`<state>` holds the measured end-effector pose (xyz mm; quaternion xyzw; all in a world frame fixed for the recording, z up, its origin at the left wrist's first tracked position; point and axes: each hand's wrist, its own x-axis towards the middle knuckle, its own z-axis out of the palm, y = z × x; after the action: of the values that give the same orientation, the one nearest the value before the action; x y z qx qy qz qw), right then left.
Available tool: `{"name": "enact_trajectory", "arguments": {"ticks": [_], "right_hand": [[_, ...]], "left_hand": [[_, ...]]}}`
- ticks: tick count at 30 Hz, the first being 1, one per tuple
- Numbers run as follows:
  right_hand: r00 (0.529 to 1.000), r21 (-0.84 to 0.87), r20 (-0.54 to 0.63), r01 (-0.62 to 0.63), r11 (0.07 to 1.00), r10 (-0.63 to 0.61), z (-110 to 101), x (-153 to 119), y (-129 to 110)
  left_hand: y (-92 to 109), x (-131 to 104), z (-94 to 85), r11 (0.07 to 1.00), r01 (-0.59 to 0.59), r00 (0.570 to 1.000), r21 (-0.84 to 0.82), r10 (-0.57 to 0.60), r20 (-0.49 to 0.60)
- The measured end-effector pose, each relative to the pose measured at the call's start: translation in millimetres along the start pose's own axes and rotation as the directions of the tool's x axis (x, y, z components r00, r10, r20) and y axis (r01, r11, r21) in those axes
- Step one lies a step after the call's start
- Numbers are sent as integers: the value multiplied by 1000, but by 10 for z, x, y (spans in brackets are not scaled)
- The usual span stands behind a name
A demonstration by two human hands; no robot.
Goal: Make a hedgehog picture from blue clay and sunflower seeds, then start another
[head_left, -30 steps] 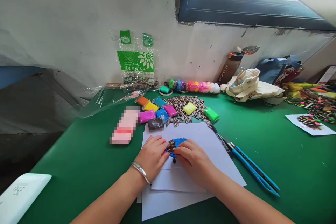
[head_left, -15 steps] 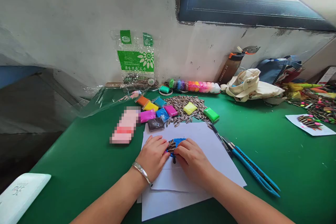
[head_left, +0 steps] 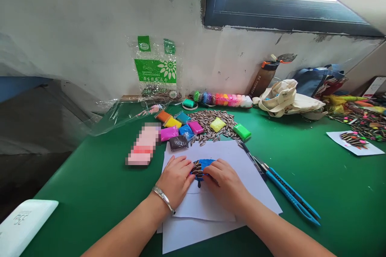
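Observation:
A flat blue clay shape (head_left: 207, 163) lies on the white paper (head_left: 241, 200), with several striped sunflower seeds (head_left: 197, 169) set in its left half. A small dark piece (head_left: 199, 184) sticks out below it. My left hand (head_left: 176, 176), with a silver bangle at the wrist, rests flat on the paper, fingers stretched and tips at the clay's left edge. On the other side, my right hand (head_left: 225, 178) has thumb and fingertips pinched together at the clay's right side. Whatever is between those fingertips is hidden.
Behind the paper lie packets of coloured clay (head_left: 178, 142) and a heap of sunflower seeds (head_left: 208, 122). Blue tweezers (head_left: 294, 196) and a dark pen (head_left: 251, 154) lie to the right. A seed-covered card (head_left: 356, 142) sits farther right; a white device (head_left: 27, 225) is at front left.
My right hand has shifted slightly right, away from the seeds, so more of them and of the blue clay shows. My left hand stays in place.

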<state>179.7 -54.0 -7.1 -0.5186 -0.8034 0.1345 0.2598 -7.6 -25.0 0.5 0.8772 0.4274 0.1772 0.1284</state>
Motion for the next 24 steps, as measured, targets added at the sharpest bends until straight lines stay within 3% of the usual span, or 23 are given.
{"name": "enact_trajectory", "arguments": {"ticks": [15, 24], "right_hand": [[999, -63, 30, 37, 997, -36, 35, 25, 4], [999, -57, 45, -10, 998, 13, -14, 12, 10]], "left_hand": [[31, 2, 26, 999, 20, 999, 28, -19, -49], [-10, 4, -6, 1000, 1, 1000, 4, -1, -6]]}}
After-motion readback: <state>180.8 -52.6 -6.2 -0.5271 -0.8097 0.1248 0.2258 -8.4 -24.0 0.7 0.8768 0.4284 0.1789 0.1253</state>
